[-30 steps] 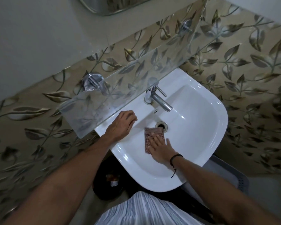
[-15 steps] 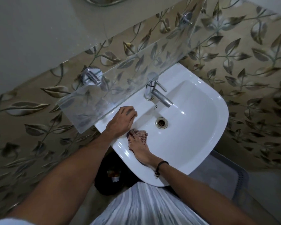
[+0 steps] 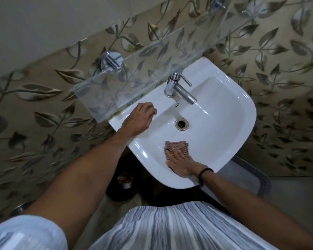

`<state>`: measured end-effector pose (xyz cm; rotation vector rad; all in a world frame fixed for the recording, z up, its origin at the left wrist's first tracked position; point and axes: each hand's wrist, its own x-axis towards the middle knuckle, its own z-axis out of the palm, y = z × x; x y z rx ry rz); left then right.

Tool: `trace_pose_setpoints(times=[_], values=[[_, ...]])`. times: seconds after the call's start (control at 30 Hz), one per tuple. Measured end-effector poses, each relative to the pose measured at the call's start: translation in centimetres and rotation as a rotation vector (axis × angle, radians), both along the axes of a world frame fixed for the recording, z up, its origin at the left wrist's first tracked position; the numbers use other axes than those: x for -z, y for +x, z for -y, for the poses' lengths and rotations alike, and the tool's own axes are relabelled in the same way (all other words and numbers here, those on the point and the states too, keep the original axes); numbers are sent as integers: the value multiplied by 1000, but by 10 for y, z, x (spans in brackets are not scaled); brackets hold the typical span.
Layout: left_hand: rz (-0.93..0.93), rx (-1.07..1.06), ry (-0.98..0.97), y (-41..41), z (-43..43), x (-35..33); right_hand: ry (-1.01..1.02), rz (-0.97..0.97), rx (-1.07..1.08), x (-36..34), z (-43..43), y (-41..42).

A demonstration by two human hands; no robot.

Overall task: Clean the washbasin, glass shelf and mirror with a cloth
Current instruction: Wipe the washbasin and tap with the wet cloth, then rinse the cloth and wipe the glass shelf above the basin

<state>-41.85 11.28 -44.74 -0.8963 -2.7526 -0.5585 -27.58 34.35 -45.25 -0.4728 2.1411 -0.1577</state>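
A white washbasin (image 3: 229, 127) hangs on a leaf-patterned wall, with a chrome tap (image 3: 179, 89) at its back and a drain (image 3: 182, 123) in the bowl. My right hand (image 3: 182, 164) presses a reddish checked cloth (image 3: 177, 147) flat against the near inner slope of the bowl, fingers straight. My left hand (image 3: 138, 120) rests on the basin's left rim, its fingers curled over the edge. The clear glass shelf (image 3: 143, 69) juts out just above the basin's back. The mirror is out of view.
Chrome brackets (image 3: 110, 60) fix the shelf to the wall. A dark bin (image 3: 123, 181) stands on the floor under the basin's left side, and a grey perforated basket (image 3: 251, 175) sits under its right side. My striped garment fills the bottom of the view.
My right hand has slid the cloth from the bowl's left side, beside my left hand, toward the near middle of the bowl. My left hand has stayed on the rim.
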Motion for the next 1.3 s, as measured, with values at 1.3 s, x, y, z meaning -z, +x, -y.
trace_pose_setpoints(times=[1.3], values=[[62,-42,60,20,-63,-46,-1351,673,1706,-107,-103,-33]])
